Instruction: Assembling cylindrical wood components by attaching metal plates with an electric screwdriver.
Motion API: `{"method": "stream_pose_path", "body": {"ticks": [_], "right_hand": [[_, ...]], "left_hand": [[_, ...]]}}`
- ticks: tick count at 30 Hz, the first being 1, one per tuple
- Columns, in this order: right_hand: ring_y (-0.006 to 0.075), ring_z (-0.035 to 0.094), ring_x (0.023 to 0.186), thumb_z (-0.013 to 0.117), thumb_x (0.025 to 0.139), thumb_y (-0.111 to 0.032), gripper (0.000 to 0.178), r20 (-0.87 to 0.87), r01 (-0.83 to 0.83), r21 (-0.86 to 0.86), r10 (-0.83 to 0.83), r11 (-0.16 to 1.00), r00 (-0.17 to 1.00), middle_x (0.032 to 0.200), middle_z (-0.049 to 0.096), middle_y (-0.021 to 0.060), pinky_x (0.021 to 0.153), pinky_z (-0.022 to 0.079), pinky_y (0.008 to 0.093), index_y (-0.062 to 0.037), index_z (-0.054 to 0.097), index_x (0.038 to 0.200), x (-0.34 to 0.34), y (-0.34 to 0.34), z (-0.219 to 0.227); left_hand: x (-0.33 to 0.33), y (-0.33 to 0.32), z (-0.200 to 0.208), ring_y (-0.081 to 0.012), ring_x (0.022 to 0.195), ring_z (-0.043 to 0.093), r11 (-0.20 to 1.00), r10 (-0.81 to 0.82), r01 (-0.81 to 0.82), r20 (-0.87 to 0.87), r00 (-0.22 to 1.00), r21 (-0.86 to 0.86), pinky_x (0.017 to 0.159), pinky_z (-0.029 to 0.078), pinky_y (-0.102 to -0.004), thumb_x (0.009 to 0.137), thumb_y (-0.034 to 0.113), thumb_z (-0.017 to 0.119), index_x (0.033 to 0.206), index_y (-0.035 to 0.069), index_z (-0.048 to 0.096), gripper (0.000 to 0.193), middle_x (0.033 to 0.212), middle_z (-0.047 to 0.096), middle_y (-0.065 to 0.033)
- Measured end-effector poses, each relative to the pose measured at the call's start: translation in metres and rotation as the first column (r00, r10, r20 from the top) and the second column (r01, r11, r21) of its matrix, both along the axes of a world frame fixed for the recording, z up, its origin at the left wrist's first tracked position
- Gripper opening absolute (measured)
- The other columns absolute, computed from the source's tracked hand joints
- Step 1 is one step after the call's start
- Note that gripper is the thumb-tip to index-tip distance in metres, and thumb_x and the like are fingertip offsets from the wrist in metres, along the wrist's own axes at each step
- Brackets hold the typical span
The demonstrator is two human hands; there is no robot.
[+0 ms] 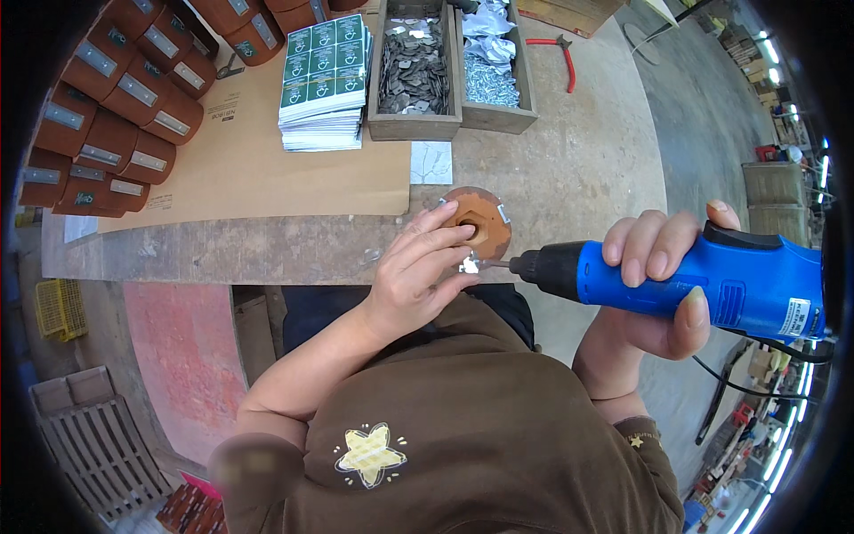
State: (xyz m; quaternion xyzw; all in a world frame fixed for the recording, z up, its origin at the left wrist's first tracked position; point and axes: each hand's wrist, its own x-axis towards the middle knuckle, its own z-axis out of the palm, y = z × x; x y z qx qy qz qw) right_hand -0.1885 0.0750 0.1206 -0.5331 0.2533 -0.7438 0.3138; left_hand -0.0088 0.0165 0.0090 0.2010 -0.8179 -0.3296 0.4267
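Near the front edge of the workbench, my left hand (pixel 412 278) grips a round reddish-brown piece (pixel 496 236) with a hole in its middle. Its fingers lie across the top, and small metal fittings show at the rim. By the thumb and forefinger is a small shiny metal plate (pixel 470 264). My right hand (pixel 656 254) is wrapped round a blue electric screwdriver (pixel 752 280) with a black nose, held sideways. Its bit points left and reaches the metal plate at the side of the round piece. Whether a screw sits at the tip is too small to tell.
Stacked brown cylinders with metal plates (pixel 138 89) fill the back left, beside cardboard (pixel 240 178). A pile of green-and-white printed sheets (pixel 325 71) stands near wooden boxes of flat metal pieces (pixel 414 71) and screws (pixel 491 80). Red-handled pliers (pixel 567 67) lie right. A black cable (pixel 756 392) trails from the screwdriver.
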Motion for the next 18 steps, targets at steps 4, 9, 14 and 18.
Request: {"method": "stream_pose_path", "body": {"ticks": [4, 9, 14, 18], "right_hand": [[0.015, 0.048, 0.061, 0.051, 0.076, -0.024, 0.06, -0.02, 0.045, 0.043, -0.044, 0.998, 0.999, 0.075, 0.047, 0.0065, 0.058, 0.042, 0.0328, 0.0014, 0.025, 0.124, 0.008, -0.002, 0.003], [0.0154, 0.048, 0.06, 0.052, 0.075, -0.023, 0.061, -0.072, 0.06, 0.045, -0.057, 0.997, 0.996, 0.074, 0.048, 0.0066, 0.058, 0.043, 0.0329, 0.0011, 0.026, 0.124, 0.012, -0.004, 0.005], [0.0159, 0.049, 0.06, 0.052, 0.075, -0.023, 0.061, -0.116, 0.087, 0.066, -0.079, 0.994, 0.99, 0.073, 0.048, 0.0066, 0.057, 0.043, 0.0328, 0.0005, 0.026, 0.124, 0.019, -0.005, 0.007], [0.0162, 0.049, 0.059, 0.053, 0.074, -0.023, 0.061, -0.147, 0.102, 0.101, -0.086, 0.99, 0.985, 0.073, 0.048, 0.0066, 0.058, 0.043, 0.0329, -0.0001, 0.026, 0.124, 0.021, -0.006, 0.009]], "left_hand": [[0.0, 0.001, -0.001, -0.0348, 0.109, 0.049, 1.0, 0.002, -0.002, -0.009, 1.0, -0.001, 0.09, 0.04, -0.0413, 0.057, 0.005, 0.074, 0.079, -0.002, 0.06, 0.028, 0.098, 0.06, -0.0157], [0.0, 0.001, -0.004, -0.0346, 0.107, 0.05, 1.0, 0.0, 0.0, -0.032, 1.0, -0.004, 0.089, 0.041, -0.0419, 0.057, 0.004, 0.074, 0.08, -0.002, 0.06, 0.028, 0.097, 0.061, -0.0152], [0.001, 0.0, -0.005, -0.0344, 0.107, 0.05, 1.0, -0.013, 0.013, -0.048, 0.999, 0.0, 0.09, 0.04, -0.0429, 0.057, 0.003, 0.073, 0.08, -0.002, 0.06, 0.027, 0.096, 0.061, -0.0146], [0.002, 0.0, -0.006, -0.0338, 0.107, 0.05, 1.0, -0.021, 0.021, -0.057, 0.998, 0.012, 0.09, 0.04, -0.0435, 0.059, 0.002, 0.072, 0.081, -0.002, 0.06, 0.026, 0.096, 0.061, -0.0143]]}}
